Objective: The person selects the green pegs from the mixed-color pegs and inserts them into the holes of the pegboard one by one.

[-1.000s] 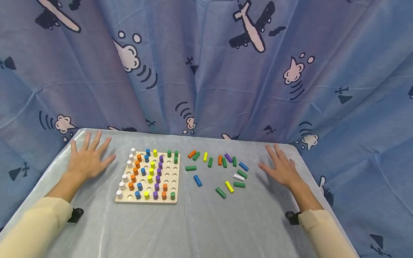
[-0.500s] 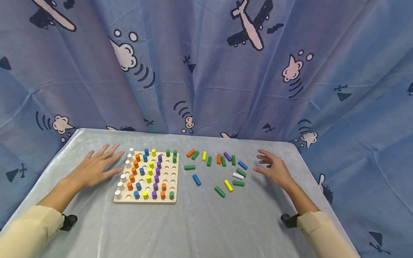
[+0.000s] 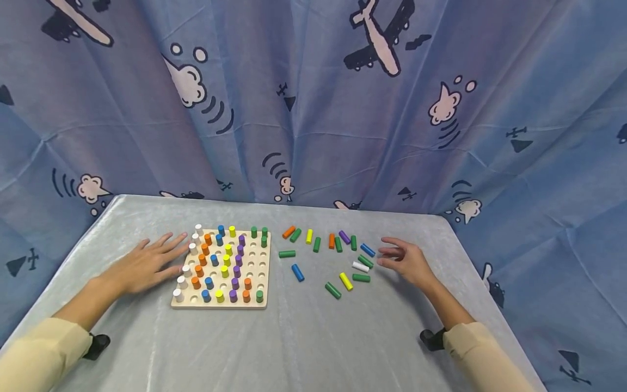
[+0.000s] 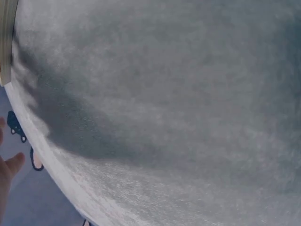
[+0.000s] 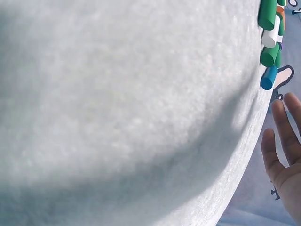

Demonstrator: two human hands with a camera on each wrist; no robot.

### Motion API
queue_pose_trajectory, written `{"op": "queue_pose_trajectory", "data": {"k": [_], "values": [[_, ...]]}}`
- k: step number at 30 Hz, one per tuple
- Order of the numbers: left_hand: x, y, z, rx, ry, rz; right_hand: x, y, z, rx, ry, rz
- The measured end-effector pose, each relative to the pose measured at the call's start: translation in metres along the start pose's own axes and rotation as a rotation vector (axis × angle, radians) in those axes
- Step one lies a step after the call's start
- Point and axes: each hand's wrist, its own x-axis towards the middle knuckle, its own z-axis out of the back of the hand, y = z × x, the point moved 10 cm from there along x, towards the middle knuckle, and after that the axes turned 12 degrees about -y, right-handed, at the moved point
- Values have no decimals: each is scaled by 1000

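Reaching fingers [image 3: 387,251] open; holding nothing

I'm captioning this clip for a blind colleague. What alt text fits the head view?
Two bare hands lie open on a grey table: the left hand touches the left edge of a wooden pegboard partly filled with coloured pegs, and the right hand reaches toward loose pegs scattered beside the board. A blue curtain printed with aeroplanes hangs behind.

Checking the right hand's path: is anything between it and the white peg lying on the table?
Nothing visible blocks it. The right hand is open just right of the white peg; a green peg lies right beside it.
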Motion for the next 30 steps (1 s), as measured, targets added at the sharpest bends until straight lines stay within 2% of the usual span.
{"op": "queue_pose_trajectory", "data": {"k": [10, 17, 30], "values": [[-3, -3, -5, -9, -8, -26, 2, -8, -15, -16, 26, -14], [-1, -2, -8, -16, 18, -20, 3, -11, -23, -37, 41, -11], [4, -5, -6, 20, 13, -56, 5, -12, -25, -126, -1, -14]]}}
